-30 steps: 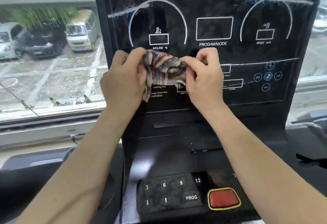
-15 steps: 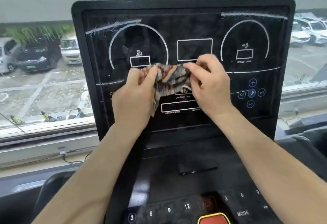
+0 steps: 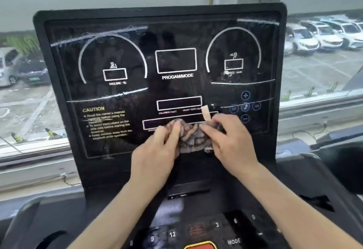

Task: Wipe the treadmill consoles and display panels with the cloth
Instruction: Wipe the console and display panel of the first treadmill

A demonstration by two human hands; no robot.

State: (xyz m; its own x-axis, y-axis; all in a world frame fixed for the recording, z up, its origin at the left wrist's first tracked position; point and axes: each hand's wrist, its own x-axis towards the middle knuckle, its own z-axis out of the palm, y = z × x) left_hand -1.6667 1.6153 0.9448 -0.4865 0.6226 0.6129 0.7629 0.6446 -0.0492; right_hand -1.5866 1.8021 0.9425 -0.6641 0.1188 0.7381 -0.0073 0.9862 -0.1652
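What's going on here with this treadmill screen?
Someone is cleaning a treadmill. Both the left hand and the right hand grip a bunched-up cloth and hold it against the lower middle of the black display panel, below the mode window. The keypad nearer the person is not being touched.

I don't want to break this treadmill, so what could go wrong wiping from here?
The cloth, bunched between the left hand and right hand, sits close to the round buttons; a sweep right might press them. What looks like lifted film on the panel could snag and peel.
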